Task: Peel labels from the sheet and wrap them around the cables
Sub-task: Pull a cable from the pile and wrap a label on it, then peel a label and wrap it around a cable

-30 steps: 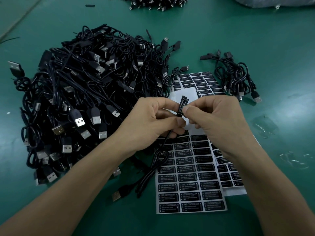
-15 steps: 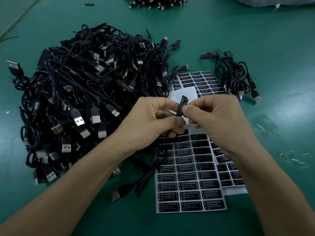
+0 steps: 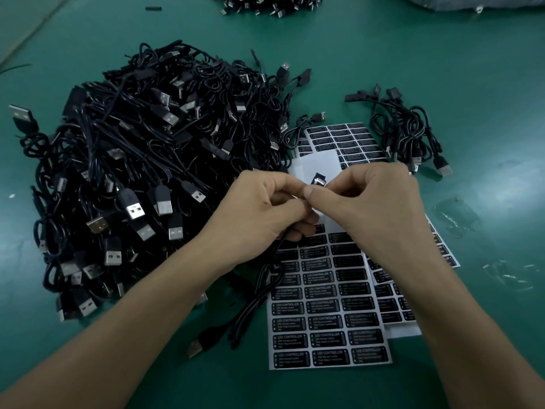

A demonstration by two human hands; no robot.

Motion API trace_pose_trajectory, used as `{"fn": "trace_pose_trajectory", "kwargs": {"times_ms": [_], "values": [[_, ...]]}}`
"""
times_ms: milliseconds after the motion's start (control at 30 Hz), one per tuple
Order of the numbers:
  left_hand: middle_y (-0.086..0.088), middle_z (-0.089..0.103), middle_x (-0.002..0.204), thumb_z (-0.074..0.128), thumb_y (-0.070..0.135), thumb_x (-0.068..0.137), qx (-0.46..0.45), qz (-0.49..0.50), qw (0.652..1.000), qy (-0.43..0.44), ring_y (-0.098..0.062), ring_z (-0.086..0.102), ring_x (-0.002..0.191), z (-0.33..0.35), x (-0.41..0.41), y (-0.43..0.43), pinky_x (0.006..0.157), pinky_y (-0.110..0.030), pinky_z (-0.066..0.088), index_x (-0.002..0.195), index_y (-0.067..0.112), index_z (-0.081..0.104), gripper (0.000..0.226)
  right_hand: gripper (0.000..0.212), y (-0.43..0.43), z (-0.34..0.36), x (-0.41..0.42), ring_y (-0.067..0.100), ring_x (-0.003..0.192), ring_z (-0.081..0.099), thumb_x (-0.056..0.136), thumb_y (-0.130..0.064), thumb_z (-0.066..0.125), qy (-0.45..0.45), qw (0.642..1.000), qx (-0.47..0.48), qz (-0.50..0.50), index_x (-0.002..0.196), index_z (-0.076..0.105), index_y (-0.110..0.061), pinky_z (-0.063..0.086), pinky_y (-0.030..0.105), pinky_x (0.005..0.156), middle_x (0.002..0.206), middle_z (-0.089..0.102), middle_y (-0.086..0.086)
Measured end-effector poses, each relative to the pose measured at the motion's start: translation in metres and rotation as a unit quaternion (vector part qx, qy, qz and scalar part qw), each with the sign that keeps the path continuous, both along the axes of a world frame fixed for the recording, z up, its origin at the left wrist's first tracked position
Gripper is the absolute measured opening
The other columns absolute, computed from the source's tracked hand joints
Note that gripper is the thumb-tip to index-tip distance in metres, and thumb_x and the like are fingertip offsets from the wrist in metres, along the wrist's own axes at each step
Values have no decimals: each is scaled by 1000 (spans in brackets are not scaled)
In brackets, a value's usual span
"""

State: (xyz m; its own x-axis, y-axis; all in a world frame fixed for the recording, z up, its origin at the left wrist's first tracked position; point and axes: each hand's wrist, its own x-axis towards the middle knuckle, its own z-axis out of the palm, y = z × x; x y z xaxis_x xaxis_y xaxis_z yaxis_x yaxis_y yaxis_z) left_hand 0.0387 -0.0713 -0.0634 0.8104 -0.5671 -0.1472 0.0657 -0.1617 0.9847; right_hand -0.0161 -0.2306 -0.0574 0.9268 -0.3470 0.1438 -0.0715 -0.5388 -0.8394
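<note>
My left hand (image 3: 262,214) and my right hand (image 3: 374,208) meet above the label sheet (image 3: 330,314). Both pinch the small black controller piece (image 3: 318,181) of one black cable; only its top end shows between my fingertips. A black label is on it, mostly hidden by my fingers. The cable (image 3: 253,308) hangs from my left hand and lies over the sheet's left edge, with its USB plug (image 3: 200,343) on the green table. The sheet carries rows of black "LED CONTROLLER" labels, and its upper part is bare white backing (image 3: 315,163).
A big heap of black USB cables (image 3: 141,172) fills the left. A small bunch of cables (image 3: 407,137) lies at the right. More label sheets (image 3: 345,140) lie beneath and behind. Clear plastic scraps (image 3: 457,214) sit on the green table (image 3: 442,69) at right.
My right thumb and fingers have closed further over the controller piece, so less of it shows than before. Both hands stay in the same place above the sheet.
</note>
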Motion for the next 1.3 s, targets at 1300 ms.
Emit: {"fn": "trace_pose_trajectory", "kwargs": {"times_ms": [1300], "values": [[-5, 73, 68, 51, 33, 105, -123, 245, 961, -33, -13, 66, 55, 41, 23, 29, 45, -23, 50, 87, 12, 64, 31, 15, -7, 36, -7, 2, 58, 65, 72, -41, 74, 37, 977, 176, 115, 81, 75, -29, 46, 8, 52, 72, 75, -3]]}}
